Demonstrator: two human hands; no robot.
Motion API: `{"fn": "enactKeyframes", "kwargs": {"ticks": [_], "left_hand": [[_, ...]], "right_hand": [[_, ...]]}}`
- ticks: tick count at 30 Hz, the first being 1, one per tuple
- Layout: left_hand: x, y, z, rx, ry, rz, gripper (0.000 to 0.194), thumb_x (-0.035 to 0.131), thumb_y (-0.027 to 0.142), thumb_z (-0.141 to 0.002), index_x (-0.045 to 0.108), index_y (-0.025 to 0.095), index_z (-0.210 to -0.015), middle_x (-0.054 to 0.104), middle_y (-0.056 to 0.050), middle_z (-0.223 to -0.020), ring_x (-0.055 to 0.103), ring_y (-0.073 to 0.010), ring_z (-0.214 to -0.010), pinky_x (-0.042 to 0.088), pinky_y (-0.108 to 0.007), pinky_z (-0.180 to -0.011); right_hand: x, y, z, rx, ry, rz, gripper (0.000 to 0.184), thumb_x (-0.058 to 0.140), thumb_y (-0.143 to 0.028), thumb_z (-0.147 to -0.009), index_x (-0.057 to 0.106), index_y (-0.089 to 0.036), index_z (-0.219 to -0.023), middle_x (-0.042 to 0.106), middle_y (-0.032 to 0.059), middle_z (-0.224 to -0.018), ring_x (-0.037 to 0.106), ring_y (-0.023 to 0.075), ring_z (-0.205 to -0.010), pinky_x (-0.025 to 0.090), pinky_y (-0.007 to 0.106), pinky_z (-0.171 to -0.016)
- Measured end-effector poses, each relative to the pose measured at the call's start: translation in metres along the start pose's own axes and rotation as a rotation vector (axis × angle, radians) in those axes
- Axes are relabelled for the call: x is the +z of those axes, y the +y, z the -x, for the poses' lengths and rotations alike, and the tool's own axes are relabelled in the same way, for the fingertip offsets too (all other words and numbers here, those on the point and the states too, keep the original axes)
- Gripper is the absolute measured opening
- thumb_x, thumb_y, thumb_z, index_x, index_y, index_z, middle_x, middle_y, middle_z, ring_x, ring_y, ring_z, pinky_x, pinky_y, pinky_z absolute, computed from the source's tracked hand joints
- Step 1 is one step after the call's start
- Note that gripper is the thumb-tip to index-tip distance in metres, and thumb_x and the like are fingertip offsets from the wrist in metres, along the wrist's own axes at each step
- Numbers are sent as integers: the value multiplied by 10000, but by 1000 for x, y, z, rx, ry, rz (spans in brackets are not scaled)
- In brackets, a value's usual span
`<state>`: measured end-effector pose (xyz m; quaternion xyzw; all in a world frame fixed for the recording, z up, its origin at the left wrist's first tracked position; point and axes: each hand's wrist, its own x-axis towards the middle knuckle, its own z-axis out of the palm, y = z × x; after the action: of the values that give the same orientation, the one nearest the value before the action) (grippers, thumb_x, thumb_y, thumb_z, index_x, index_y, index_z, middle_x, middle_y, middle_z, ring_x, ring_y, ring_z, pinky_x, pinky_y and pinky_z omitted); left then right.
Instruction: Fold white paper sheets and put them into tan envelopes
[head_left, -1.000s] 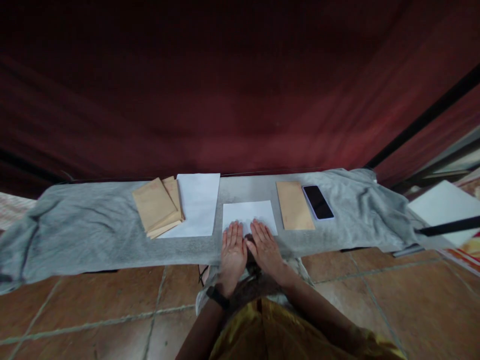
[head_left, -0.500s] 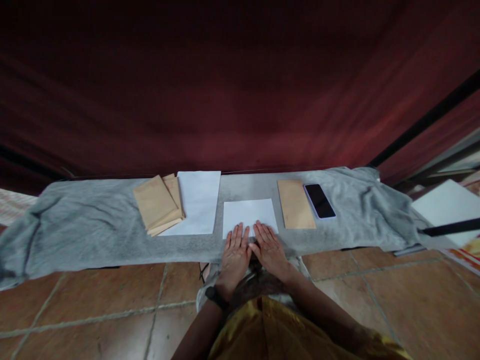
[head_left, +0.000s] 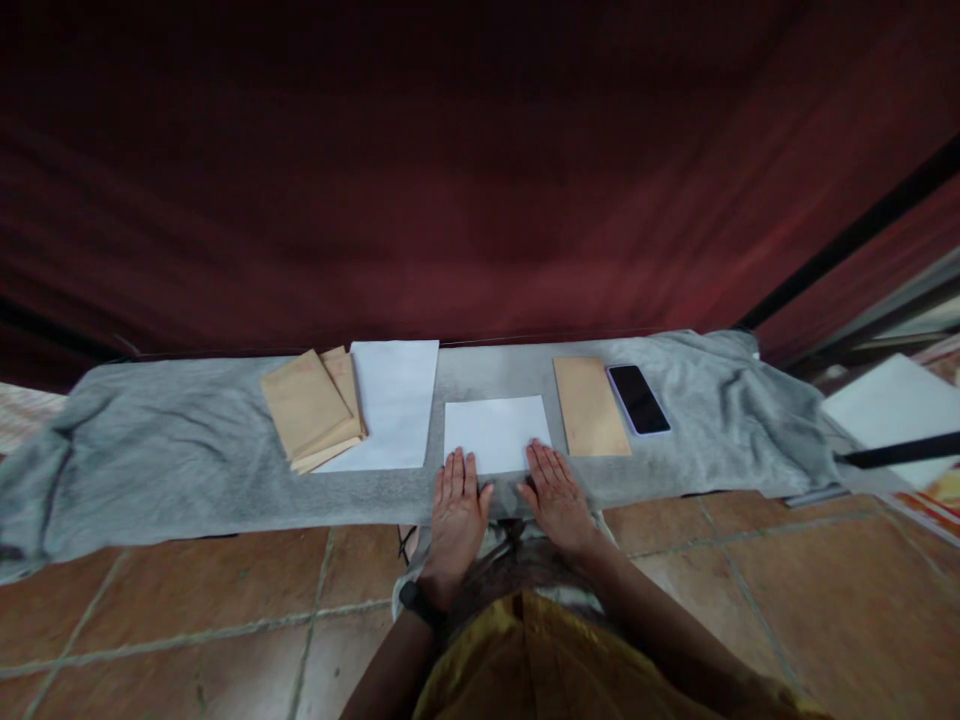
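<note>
A folded sheet of white paper (head_left: 496, 430) lies flat on the grey cloth straight in front of me. My left hand (head_left: 457, 510) rests palm down with fingers stretched, its fingertips on the paper's near left corner. At the near right corner, my right hand (head_left: 556, 495) also lies flat, fingertips on the paper's edge. Neither hand grips anything. To the right is a single brown envelope (head_left: 594, 408). On the left, a stack of white paper (head_left: 396, 400) is partly covered by several brown envelopes (head_left: 309, 405).
A phone (head_left: 639, 400) with a dark screen lies right of the single envelope. Grey cloth (head_left: 187, 440) covers the narrow bench, which a dark red curtain (head_left: 465, 200) backs. A white board (head_left: 892, 410) and a black bar (head_left: 907, 452) are at far right.
My hands have moved apart along the paper's near edge, the left going left and the right going right. Paper, envelopes and phone stay where they were.
</note>
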<state>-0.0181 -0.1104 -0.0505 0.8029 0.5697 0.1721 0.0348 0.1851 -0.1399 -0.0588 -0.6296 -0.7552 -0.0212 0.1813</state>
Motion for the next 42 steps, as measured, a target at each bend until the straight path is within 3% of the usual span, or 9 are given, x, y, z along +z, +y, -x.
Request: {"fn": "enactKeyframes", "kwargs": {"ticks": [5, 11, 14, 18, 23, 30, 34, 42], "left_hand": [[-7, -12, -12, -164, 41, 179, 531, 398, 353, -1026, 494, 87, -1476, 482, -216, -1555, 442, -314, -1463, 383, -512, -1193], [-15, -28, -42, -465, 54, 500, 460, 526, 370, -945, 634, 151, -1335, 684, -167, -1332, 625, -296, -1270, 456, -436, -1111], [-13, -36, -52, -614, 78, 647, 455, 629, 373, -858, 670, 166, -1261, 752, -123, -1109, 702, -270, -1041, 522, -405, -969], [-9, -40, -60, -790, 77, 828, 391, 693, 349, -761, 705, 200, -1122, 720, -3, -798, 675, -199, -778, 525, -325, -792], [-14, -36, -61, -701, 17, 943, 247, 734, 389, -684, 737, 203, -845, 741, -32, -779, 663, -209, -760, 502, -315, -744], [-20, -29, -63, -655, 4, 995, 324, 796, 509, -604, 714, 208, -693, 688, -3, -647, 637, -195, -674, 471, -299, -663], [-22, -23, -60, -654, 31, 1062, 347, 794, 511, -633, 692, 202, -754, 678, 7, -671, 637, -176, -684, 482, -296, -680], [-32, 0, -60, -752, 109, 1286, 544, 827, 447, -625, 658, 185, -1070, 733, -27, -864, 684, -196, -794, 527, -340, -761]], "right_hand": [[2, 3, 3, 20, -4, 15, 699, 423, -406, -1071, 167, -86, -1637, 345, 164, -1641, 340, 268, -1521, 287, 467, -1261], [4, 2, 2, 22, -8, -16, 676, 432, -395, -1066, 221, -77, -1625, 363, 181, -1630, 342, 281, -1518, 303, 488, -1249], [3, 2, 2, 26, 3, -50, 678, 431, -393, -1064, 212, -87, -1628, 358, 181, -1633, 345, 284, -1517, 308, 506, -1244], [3, 2, 1, 26, 14, -75, 665, 421, -385, -1065, 211, -106, -1631, 352, 174, -1639, 342, 287, -1518, 309, 524, -1238], [2, 3, 0, 22, 3, -81, 639, 425, -382, -1062, 273, -88, -1609, 366, 180, -1634, 332, 287, -1522, 308, 510, -1236], [0, -6, -8, 75, 11, -85, 619, 435, -316, -1036, 302, -98, -1600, 384, 184, -1625, 353, 310, -1503, 319, 529, -1212], [-5, -11, -19, 130, 28, -88, 672, 464, -319, -1015, 251, -137, -1626, 477, 185, -1562, 457, 337, -1418, 329, 554, -1185], [-25, -15, -46, 186, -12, -73, 718, 436, -337, -1017, 149, -178, -1656, 653, 175, -1355, 608, 342, -1218, 342, 538, -1163]]}}
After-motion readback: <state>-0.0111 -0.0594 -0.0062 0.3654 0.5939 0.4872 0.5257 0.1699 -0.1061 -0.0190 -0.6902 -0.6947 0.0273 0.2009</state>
